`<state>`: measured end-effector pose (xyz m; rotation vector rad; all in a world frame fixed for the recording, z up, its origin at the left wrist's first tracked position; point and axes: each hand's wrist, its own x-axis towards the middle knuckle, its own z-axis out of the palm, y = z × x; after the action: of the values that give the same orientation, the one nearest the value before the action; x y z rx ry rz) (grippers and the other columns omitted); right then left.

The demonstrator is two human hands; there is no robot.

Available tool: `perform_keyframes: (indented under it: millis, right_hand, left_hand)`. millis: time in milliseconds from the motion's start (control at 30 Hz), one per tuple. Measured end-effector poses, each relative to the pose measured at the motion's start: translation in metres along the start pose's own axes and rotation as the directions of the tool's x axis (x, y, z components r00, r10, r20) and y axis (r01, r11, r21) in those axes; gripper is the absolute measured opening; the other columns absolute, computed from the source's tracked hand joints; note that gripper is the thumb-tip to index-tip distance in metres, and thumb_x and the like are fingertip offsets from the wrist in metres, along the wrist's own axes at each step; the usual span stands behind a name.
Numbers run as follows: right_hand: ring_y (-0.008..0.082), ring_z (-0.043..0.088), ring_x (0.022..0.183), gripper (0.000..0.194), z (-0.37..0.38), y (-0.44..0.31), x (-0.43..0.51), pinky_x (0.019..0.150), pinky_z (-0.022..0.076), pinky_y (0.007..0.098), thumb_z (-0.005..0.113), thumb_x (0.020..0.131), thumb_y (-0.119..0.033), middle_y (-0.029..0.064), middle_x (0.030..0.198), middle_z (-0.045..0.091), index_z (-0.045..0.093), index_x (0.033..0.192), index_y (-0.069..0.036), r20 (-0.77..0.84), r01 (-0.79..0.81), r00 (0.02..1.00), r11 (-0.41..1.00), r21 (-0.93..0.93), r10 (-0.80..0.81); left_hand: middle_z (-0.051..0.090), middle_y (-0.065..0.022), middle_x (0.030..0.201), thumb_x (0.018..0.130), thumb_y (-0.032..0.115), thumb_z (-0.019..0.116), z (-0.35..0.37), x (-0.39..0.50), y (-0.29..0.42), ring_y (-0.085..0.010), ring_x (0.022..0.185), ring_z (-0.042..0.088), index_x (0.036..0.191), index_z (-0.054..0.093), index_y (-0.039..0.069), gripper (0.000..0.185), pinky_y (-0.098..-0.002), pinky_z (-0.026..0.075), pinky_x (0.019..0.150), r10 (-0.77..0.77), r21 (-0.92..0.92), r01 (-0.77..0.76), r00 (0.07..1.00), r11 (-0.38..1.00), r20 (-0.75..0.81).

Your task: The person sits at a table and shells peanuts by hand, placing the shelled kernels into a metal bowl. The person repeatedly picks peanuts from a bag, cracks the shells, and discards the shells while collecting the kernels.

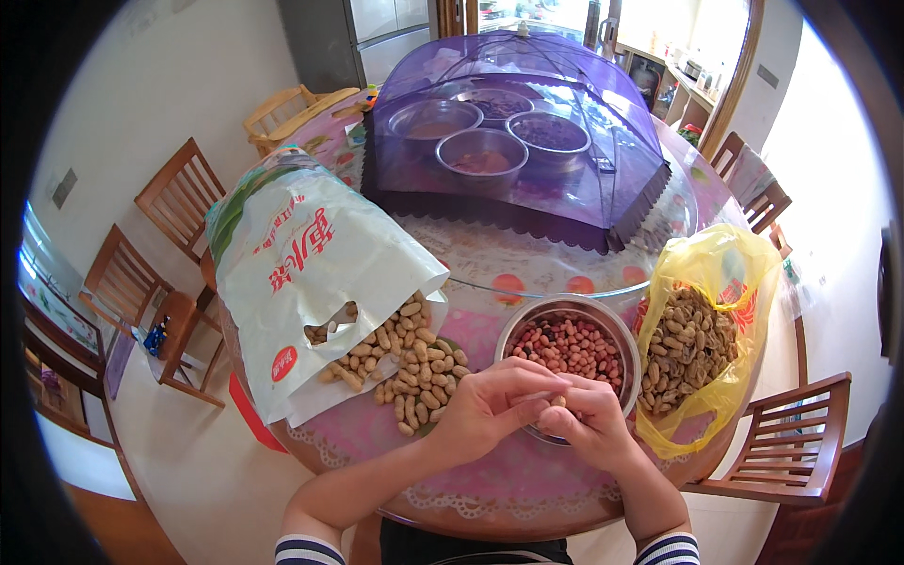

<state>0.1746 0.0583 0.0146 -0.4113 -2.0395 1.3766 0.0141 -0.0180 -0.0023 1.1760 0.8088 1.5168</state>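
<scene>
My left hand (487,406) and my right hand (587,418) meet over the near edge of a stainless steel bowl (506,340). Between their fingertips is a peanut (558,401), mostly covered by the fingers. Shelled peanut kernels (565,347) with reddish skins lie in the bowl, a few of them dark. To the left, a pile of unshelled peanuts (424,378) spills out of a large white printed plastic bag (311,268) lying on its side. Right of the bowl, a yellow plastic bag (759,282) stands open, holding peanut shells (681,353).
A purple mesh food cover (494,201) stands on the glass turntable (480,272) of the round table (494,487). Under it are several metal bowls (482,157) with food. Wooden chairs (784,441) surround the table, and a red object (253,417) hangs at its left edge.
</scene>
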Motion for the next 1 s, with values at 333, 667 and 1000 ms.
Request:
perform_keyframes:
  millis: [333,667,1000]
  right_hand:
    - [0.0291,0.061,0.063,0.009,0.002,-0.003,-0.003,0.057,0.0472,0.0371,0.064,0.083,-0.007,0.0142,0.069,0.062,0.069,0.084,0.001,0.039,0.167,0.986,0.967,-0.194,-0.162]
    - [0.0321,0.063,0.065,0.012,0.008,0.001,-0.004,0.060,0.0493,0.0381,0.063,0.085,-0.007,0.0169,0.072,0.064,0.067,0.083,0.004,-0.029,0.183,0.982,0.976,-0.120,-0.187]
    - [0.0218,0.064,0.064,0.018,-0.001,0.002,-0.001,0.056,0.0488,0.0319,0.069,0.079,-0.009,0.0121,0.074,0.064,0.068,0.096,-0.003,-0.016,-0.002,1.000,0.992,-0.123,0.000]
  left_hand:
    - [0.053,-0.0099,0.109,0.081,0.010,0.076,0.008,-0.007,0.001,-0.0143,0.101,0.055,0.109,0.064,-0.002,0.032,-0.0283,0.044,0.091,0.005,-0.016,-0.005,1.000,1.000,-0.007]
    - [0.057,-0.0068,0.100,0.083,0.010,0.074,0.011,-0.011,-0.001,-0.0122,0.095,0.055,0.102,0.068,-0.002,0.023,-0.0245,0.045,0.082,0.026,0.080,-0.019,0.996,0.997,-0.089]
    - [0.050,-0.0109,0.122,0.085,0.000,0.067,0.011,-0.004,0.005,-0.0142,0.102,0.057,0.107,0.065,-0.002,0.022,-0.0285,0.048,0.089,-0.033,-0.107,0.029,0.998,0.994,-0.044]
